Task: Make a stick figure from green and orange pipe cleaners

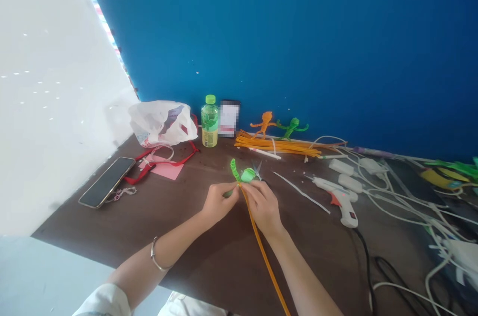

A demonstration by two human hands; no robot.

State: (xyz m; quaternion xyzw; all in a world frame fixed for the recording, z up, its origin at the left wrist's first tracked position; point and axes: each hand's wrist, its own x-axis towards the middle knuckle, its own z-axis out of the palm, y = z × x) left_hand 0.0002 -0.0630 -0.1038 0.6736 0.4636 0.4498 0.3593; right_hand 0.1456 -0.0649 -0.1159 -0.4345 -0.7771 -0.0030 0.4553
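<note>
Item, on a dark wooden table (224, 266), seen from above: a left hand (220, 201) and a right hand (261, 206), held close together near the table's middle, fingers curled inward and pinching. The left hand, with a silver bangle (155, 255) on its wrist, gripped a green pipe cleaner (242, 174) between thumb and fingers; this piece was wound into a tight ball with one fuzzy length standing up from it. The right hand pinched the point where a long orange pipe cleaner (261, 246) met the green ball, and the orange length ran down past the wrist toward the table edge. Just behind the ball lay small scissors (257, 169). Further right: a white pipe-cleaner strip (301, 192) and a white hot glue gun (338, 201) among white power cables (377, 191). Along the blue wall (298, 47): a bundle of orange pipe cleaners (276, 144), an orange pipe-cleaner figure (266, 124), a green pipe-cleaner figure (292, 128), a green-capped bottle (209, 121) and a white plastic bag (162, 123). To the left: a smartphone (106, 181), pink paper (162, 169) and a red lanyard (175, 160).
</note>
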